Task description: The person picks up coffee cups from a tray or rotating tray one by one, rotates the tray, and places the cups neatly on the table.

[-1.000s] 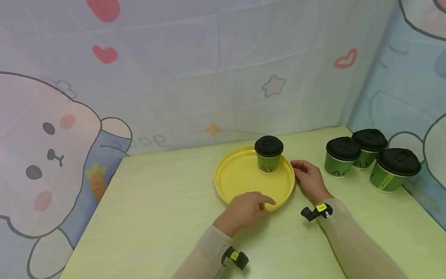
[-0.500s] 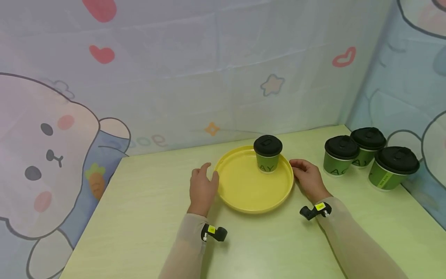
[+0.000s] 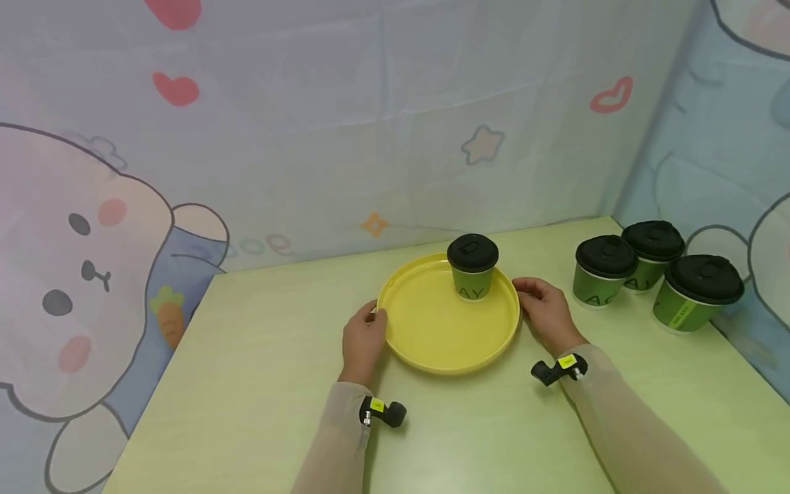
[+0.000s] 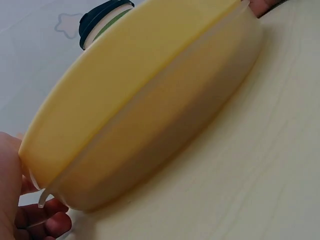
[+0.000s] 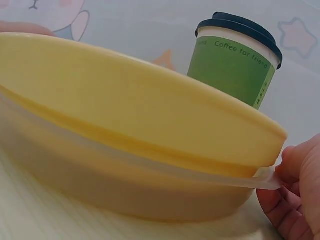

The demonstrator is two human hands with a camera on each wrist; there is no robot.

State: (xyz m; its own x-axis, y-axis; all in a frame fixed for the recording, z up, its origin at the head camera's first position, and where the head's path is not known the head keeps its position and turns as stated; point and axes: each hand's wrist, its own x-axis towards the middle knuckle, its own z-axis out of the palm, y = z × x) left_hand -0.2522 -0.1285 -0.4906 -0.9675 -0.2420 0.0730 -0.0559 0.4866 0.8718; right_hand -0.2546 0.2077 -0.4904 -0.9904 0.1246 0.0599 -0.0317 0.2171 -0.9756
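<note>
A round yellow tray (image 3: 441, 336) carries one green paper coffee cup (image 3: 472, 283) with a black lid, upright near its back right edge. My left hand (image 3: 363, 343) grips the tray's left rim, thumb on the side and fingers curled below. At the right edge, my right hand (image 3: 548, 312) holds the rim between thumb and fingers. Both wrist views show a translucent flange (image 5: 200, 176) and a translucent base (image 4: 150, 150) under the yellow part. In the right wrist view, my right fingertips (image 5: 280, 200) pinch the flange's end.
Three more lidded green cups (image 3: 601, 271), (image 3: 651, 255), (image 3: 697, 293) stand grouped at the right side of the pale table (image 3: 259, 357). Behind the table hangs a printed cloth (image 3: 296, 137), with another along the right side.
My left hand has moved from above the tray's front edge out to its left side, where its fingers have closed on the rim. My right hand stays at the right rim.
</note>
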